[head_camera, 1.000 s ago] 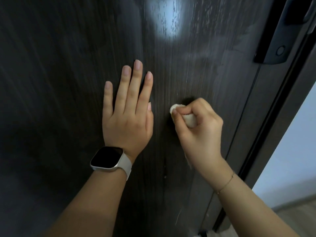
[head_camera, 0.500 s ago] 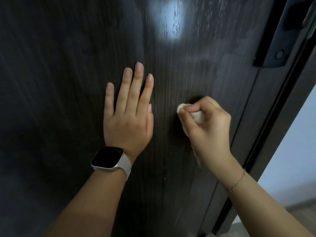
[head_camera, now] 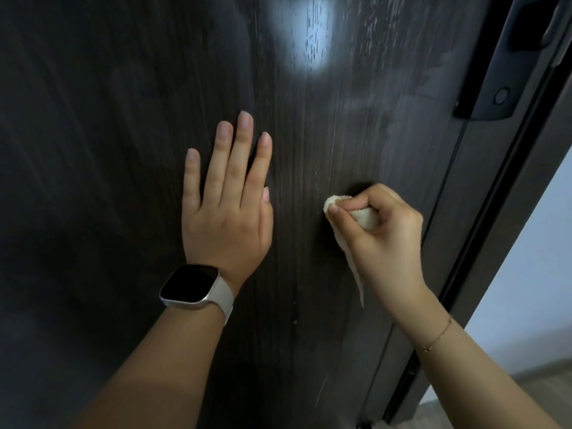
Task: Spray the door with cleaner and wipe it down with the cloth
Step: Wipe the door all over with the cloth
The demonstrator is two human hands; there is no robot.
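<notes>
The right hand (head_camera: 383, 233) has slid the cloth (head_camera: 363, 216) sideways across the door (head_camera: 108, 150) over the last second — away from the left hand (head_camera: 226, 212) and toward the door's edge, with the gap between the two hands now clearly wider than it was. The grip has not altered: fingers and thumb curl round the bunched cream cloth, a wad showing at the fingertips and a thin tail hanging below the palm along the wrist, and the wad is pressed against the dark wood. The left hand has stayed where it was, flat on the panel with fingers straight and slightly fanned, holding nothing, a watch (head_camera: 192, 287) on its wrist; it looks to be steadying the door while the other rubs. Above the hands the surface shows a pale glare and streaky, misted patches near the black lock plate (head_camera: 492, 88), so I'd judge spraying is done and this is the wiping stage — one short stroke in a run of them. The film higher up looks not yet cleared, and the lower door can't be judged from here, so a fair share of wiping seems left. No spray bottle is in view.
</notes>
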